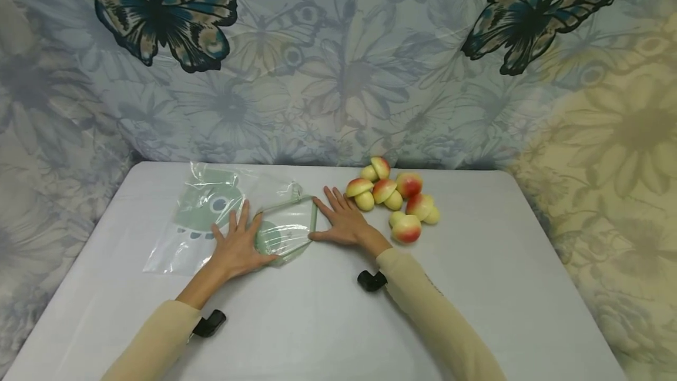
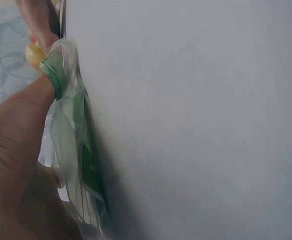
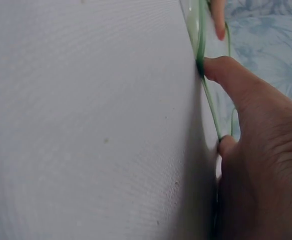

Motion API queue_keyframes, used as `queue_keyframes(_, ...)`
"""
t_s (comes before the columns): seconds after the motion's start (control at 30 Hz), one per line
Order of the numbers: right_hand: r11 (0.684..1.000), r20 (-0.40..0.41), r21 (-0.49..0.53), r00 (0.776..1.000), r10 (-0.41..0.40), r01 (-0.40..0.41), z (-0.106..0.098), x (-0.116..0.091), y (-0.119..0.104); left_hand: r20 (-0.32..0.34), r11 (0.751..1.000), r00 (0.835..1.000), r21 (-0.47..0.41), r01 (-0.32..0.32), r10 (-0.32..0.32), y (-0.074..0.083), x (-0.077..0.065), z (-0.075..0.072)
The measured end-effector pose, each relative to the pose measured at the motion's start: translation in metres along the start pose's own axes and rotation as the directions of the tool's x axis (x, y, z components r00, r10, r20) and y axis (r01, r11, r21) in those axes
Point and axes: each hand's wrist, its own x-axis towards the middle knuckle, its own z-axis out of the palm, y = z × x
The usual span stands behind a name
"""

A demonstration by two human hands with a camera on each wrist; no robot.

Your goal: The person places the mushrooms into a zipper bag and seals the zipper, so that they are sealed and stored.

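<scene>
A clear plastic bag (image 1: pixel 182 251) with a green cartoon print lies flat on the table's left half, its green-edged mouth (image 1: pixel 313 220) spread apart toward the right. My left hand (image 1: pixel 240 251) rests on the bag with fingers spread, thumb and fingertips at the sides of the opening. At the far edge of the mouth, my right hand (image 1: pixel 344 225) has its thumb and index finger stretched apart, their tips against the green rim. In the right wrist view, the thumb (image 3: pixel 221 67) touches that rim. Just beyond the right hand sit several red-and-yellow toy mushrooms (image 1: pixel 406 228).
The white table (image 1: pixel 296 322) reaches back to a wall hanging (image 1: pixel 349 99) printed with butterflies and flowers. A black wrist camera (image 1: pixel 210 323) is worn on the left wrist and another black camera (image 1: pixel 372 281) on the right.
</scene>
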Motion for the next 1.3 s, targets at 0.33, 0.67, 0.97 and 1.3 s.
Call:
queue_keyframes(0.33,0.999,-0.01,-0.029,1.0,0.026,-0.026,-0.001,0.002,-0.008,0.052,1.0,0.999,0.02,0.012,-0.013,-0.001,-0.002,-0.001)
queue_keyframes(0.67,0.999,-0.052,-0.026,0.998,0.036,-0.037,-0.007,-0.005,-0.023,0.071,1.0,0.997,0.018,0.019,-0.021,0.002,-0.003,-0.003)
queue_keyframes(0.97,0.993,-0.045,-0.064,0.995,0.092,-0.095,-0.009,-0.006,-0.03,0.088,0.999,0.996,0.028,0.019,-0.022,0.004,0.002,0.002)
queue_keyframes(1.3,0.999,-0.159,-0.006,0.987,-0.037,0.036,-0.009,-0.008,-0.034,0.086,0.999,0.996,0.016,0.027,-0.029,0.004,0.0,0.0)
